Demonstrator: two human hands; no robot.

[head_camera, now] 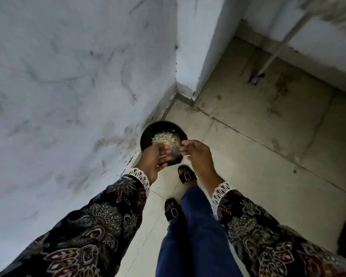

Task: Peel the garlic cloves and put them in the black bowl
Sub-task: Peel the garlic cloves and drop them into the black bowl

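1. Roughly: black bowl (161,136) is held up in the air in front of the person, over the floor (258,136), near a wall corner; it carries a pale heap (166,139) that reads as papery garlic skins, possibly cloves mixed in, too blurred to separate.
2. Left hand (155,158) supports the bowl from below at its near rim, fingers curled round the edge: grip grasping the bowl.
3. Right hand (196,151) hovers at the bowl's right rim, thumb and fingertips brought together as if pinching a scrap; whether anything is held, cannot tell.
4. Progress, as a judgement: peeling looks mostly done or late-stage, since the bowl holds plenty of material; no unpeeled cloves visible anywhere else.
5. Hidden or unclear: near part of the bowl is covered by both hands; no desk in view; person stands in sandals (187,173); floral sleeves (100,220) fill the lower frame.
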